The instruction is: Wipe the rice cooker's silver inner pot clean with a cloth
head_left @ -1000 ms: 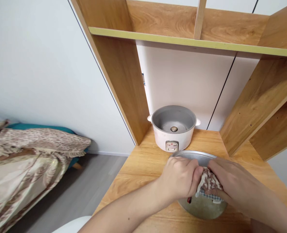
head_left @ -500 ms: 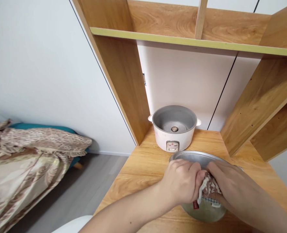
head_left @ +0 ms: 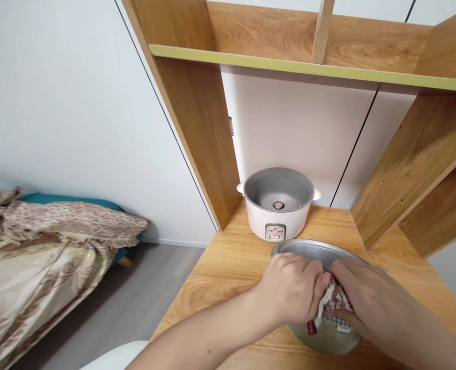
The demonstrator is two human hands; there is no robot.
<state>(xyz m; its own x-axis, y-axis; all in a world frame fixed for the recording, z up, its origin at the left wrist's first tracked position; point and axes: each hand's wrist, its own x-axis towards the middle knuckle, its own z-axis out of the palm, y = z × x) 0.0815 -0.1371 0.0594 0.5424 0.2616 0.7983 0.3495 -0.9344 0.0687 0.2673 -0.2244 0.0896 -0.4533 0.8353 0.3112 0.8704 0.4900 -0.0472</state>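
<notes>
A silver metal inner pot [head_left: 330, 344] stands on the wooden desk in front of me, below the rice cooker. Over its near rim is a bunched brown-and-white cloth [head_left: 333, 298] with a red tag. My left hand [head_left: 295, 285] is closed at the rim, its thumb pressed against the cloth; its fingertips are hidden inside the pot. From the other side my right hand [head_left: 366, 293] grips the cloth, fingers curled over the rim. Just behind sits a white rice cooker body [head_left: 258, 221], lidless, with a round metal sensor on its inner floor.
The wooden desk [head_left: 197, 288] is enclosed by a left side panel [head_left: 197, 128], a slanting right panel [head_left: 416, 159] and a shelf [head_left: 274, 60] overhead. To the left, a bed with a patterned cover [head_left: 58, 267] stands on grey flooring [head_left: 146, 277]. A white rounded object [head_left: 115, 357] shows at the bottom edge.
Both hands remain at the pot's rim with the cloth. The cloth and its red tag have shifted slightly. The whole view has drifted a little.
</notes>
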